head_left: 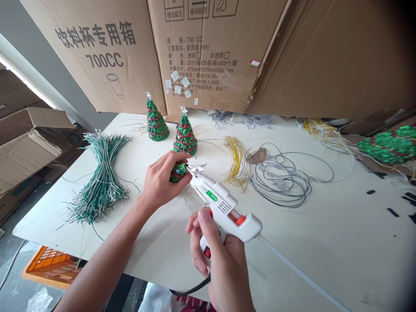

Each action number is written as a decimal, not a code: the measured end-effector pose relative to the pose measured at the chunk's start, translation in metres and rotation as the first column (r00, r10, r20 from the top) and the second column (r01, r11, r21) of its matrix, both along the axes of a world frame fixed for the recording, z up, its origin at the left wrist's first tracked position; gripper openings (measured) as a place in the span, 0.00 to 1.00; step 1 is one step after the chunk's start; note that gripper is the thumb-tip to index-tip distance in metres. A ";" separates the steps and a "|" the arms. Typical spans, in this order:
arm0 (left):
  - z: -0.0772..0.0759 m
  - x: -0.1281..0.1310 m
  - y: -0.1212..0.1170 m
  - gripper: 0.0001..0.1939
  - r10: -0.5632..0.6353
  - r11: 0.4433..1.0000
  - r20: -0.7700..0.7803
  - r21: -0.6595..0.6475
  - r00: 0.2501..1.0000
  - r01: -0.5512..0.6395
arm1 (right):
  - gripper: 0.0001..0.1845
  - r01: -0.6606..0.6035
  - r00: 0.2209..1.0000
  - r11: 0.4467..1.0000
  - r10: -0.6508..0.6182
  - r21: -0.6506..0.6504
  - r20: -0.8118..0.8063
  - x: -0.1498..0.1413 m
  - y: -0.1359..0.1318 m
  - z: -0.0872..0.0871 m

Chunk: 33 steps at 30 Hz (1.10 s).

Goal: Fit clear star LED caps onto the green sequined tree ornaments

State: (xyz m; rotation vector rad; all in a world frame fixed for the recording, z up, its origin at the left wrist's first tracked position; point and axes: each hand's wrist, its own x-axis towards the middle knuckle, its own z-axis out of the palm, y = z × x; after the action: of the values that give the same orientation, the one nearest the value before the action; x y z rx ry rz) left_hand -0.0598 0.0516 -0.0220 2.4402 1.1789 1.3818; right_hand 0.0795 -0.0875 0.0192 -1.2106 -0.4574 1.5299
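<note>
My left hand [164, 180] is wrapped around a small green Christmas tree ornament [178, 172] lying on its side, its silver star [198, 168] pointing right. In my right hand [216, 251] is a white hot glue gun [224, 201], with a glue stick and cord trailing from it. The gun's nozzle is close to the base of the star; whether it touches cannot be made out. Just behind my left hand stand two finished-looking little trees, one nearer [185, 136] and one farther left [156, 119], both upright with silver stars on top.
A bundle of green and white wires [102, 173] lies on the left of the white table [292, 255]. Yellow and white wires [237, 162] and a loose dark wire coil [282, 177] lie right of centre. Cardboard boxes [208, 56] stand behind; an orange crate [48, 266] sits below left.
</note>
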 end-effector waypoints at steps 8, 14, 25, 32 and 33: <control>0.002 0.004 0.000 0.02 -0.025 1.000 -0.045 0.012 0.999 0.025 | 0.28 -0.062 0.998 0.998 0.062 0.003 -0.016 0.000 -0.004 -0.007; 0.004 0.001 -0.001 0.03 -0.083 0.994 -0.122 0.058 0.989 0.091 | 0.33 0.030 0.998 0.998 -0.027 -0.061 0.057 -0.005 -0.007 -0.011; 0.009 0.003 -0.006 0.07 -0.036 0.980 -0.233 0.183 0.972 0.080 | 0.37 0.060 0.981 0.994 -0.043 -0.088 0.187 -0.002 -0.013 -0.016; 0.008 0.011 -0.011 0.08 0.023 0.971 -0.205 0.237 0.979 0.026 | 0.27 0.074 0.982 0.997 -0.079 0.033 0.173 -0.001 -0.015 -0.014; 0.007 0.012 -0.011 0.07 0.028 0.971 -0.206 0.237 0.978 0.022 | 0.28 0.071 0.984 0.997 -0.074 0.027 0.161 0.000 -0.015 -0.013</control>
State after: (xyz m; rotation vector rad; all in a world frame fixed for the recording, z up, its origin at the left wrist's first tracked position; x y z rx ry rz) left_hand -0.0481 0.0406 -0.0146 2.8101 1.1125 1.3678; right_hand 0.0793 -0.1021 0.0062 -1.3269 -0.5298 1.3673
